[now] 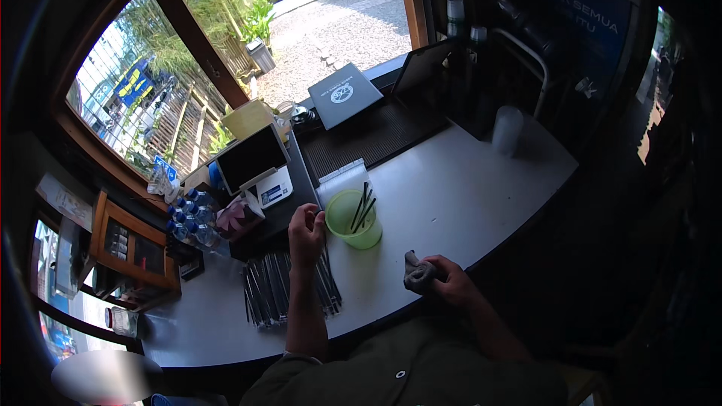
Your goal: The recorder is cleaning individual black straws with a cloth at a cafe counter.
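A pale green plastic container stands on the white counter before me, with several black straws leaning inside it. My left hand is at its left rim with the fingers curled; whether it grips the rim or only rests beside it I cannot tell. In my right hand is a bunched grey cloth, held above the counter's front edge, right of the container. Several thin dark straws in clear wrapping lie side by side under and around my left forearm.
Left of the container are a tissue box, a dark tablet screen and several capped water bottles. A ribbed black mat lies behind it. A translucent cup stands at right, a lidded jar at far left.
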`<move>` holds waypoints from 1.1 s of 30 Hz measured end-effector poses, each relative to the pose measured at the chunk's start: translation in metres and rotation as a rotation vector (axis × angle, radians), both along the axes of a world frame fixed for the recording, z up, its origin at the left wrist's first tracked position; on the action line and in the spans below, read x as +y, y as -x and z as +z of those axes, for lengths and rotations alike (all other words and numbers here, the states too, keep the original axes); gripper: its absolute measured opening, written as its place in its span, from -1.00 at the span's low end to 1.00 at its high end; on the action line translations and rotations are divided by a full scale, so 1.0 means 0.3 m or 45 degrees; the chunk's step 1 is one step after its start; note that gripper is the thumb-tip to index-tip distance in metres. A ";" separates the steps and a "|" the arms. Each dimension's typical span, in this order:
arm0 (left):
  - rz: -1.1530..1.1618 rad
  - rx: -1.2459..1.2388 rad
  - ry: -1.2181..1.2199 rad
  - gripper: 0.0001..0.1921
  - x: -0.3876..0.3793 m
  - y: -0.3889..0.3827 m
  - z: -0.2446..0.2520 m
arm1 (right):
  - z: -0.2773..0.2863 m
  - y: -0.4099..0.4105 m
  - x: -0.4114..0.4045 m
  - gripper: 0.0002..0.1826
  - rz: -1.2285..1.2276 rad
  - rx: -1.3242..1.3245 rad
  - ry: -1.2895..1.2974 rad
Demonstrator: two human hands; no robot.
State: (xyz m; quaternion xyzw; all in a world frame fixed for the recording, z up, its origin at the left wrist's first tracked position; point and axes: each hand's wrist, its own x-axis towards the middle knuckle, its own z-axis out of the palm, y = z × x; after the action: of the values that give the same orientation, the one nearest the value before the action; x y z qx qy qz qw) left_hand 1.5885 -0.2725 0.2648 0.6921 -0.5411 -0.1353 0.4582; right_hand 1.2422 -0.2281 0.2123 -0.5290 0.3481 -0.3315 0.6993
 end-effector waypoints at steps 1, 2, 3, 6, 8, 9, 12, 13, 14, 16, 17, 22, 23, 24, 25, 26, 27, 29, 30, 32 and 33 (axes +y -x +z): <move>0.069 0.102 -0.168 -0.69 0.065 0.015 -0.009 | -0.004 0.022 -0.017 -0.59 -0.009 -0.041 -0.021; 0.078 -0.053 -0.283 -0.69 0.129 0.022 -0.063 | -0.027 0.039 -0.036 -0.59 0.003 -0.048 -0.021; 0.094 -0.203 -0.398 -0.68 0.189 0.026 -0.124 | -0.061 0.054 -0.055 -0.59 -0.011 -0.097 -0.010; 0.067 -0.674 -0.584 -0.65 0.310 0.066 -0.258 | -0.081 0.087 -0.105 -0.59 0.032 -0.137 -0.030; 0.142 -0.765 -0.665 -0.65 0.339 0.075 -0.316 | -0.080 0.095 -0.122 -0.59 0.106 -0.127 -0.067; 0.163 -0.870 -0.720 -0.64 0.338 0.071 -0.340 | -0.078 0.099 -0.137 -0.59 0.131 -0.097 -0.061; 0.270 -0.761 -0.671 -0.57 0.355 0.034 -0.377 | -0.101 0.065 -0.177 -0.60 0.217 -0.087 -0.052; 0.336 -0.662 -0.601 -0.55 0.351 0.038 -0.361 | -0.111 0.055 -0.193 -0.61 0.232 -0.110 -0.049; 0.364 -0.547 -0.706 -0.50 0.353 0.040 -0.341 | -0.112 0.049 -0.201 -0.61 0.277 -0.106 -0.048; 0.394 -0.501 -0.669 -0.50 0.355 0.028 -0.321 | -0.109 0.015 -0.200 -0.64 0.293 -0.280 -0.064; 0.372 -0.465 -0.624 -0.50 0.359 0.024 -0.313 | -0.119 -0.005 -0.205 -0.64 0.332 -0.289 -0.071; 0.424 -0.252 -0.379 -0.64 0.418 0.094 -0.251 | -0.141 -0.124 -0.147 -0.58 0.223 -0.803 -0.736; 0.439 -0.239 -0.304 -0.65 0.446 0.120 -0.256 | -0.162 -0.152 -0.130 -0.57 0.189 -0.896 -0.827; 0.362 -0.149 -0.183 -0.67 0.474 0.145 -0.240 | -0.170 -0.188 -0.110 -0.55 0.178 -0.755 -0.759; 0.337 -0.080 -0.094 -0.70 0.501 0.174 -0.239 | -0.168 -0.220 -0.079 -0.55 0.171 -0.763 -0.758; 0.324 0.050 -0.094 -0.70 0.533 0.206 -0.238 | -0.162 -0.255 -0.043 -0.54 0.194 -0.814 -0.866; 0.314 0.183 -0.092 -0.71 0.570 0.242 -0.232 | -0.152 -0.294 -0.001 -0.53 0.221 -0.862 -0.971; 0.227 0.109 -0.061 -0.69 0.615 0.328 -0.200 | -0.176 -0.378 0.106 -0.51 0.151 -0.967 -0.950; 0.133 0.249 -0.327 -0.65 0.631 0.359 -0.155 | -0.205 -0.409 0.164 -0.47 0.147 -0.850 -0.886; 0.070 0.230 -0.067 -0.61 0.703 0.344 -0.246 | -0.146 -0.479 0.241 -0.38 0.200 -0.616 -0.694; 0.104 0.205 -0.149 -0.59 0.732 0.319 -0.259 | -0.131 -0.514 0.230 -0.38 0.200 -0.612 -0.682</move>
State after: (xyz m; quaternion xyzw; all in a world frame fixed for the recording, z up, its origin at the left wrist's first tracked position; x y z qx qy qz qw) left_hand 1.4928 -0.0530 0.1872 0.7260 -0.4652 -0.2032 0.4640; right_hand 1.3965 -0.1590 0.1732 -0.2595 0.2066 -0.2888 0.8981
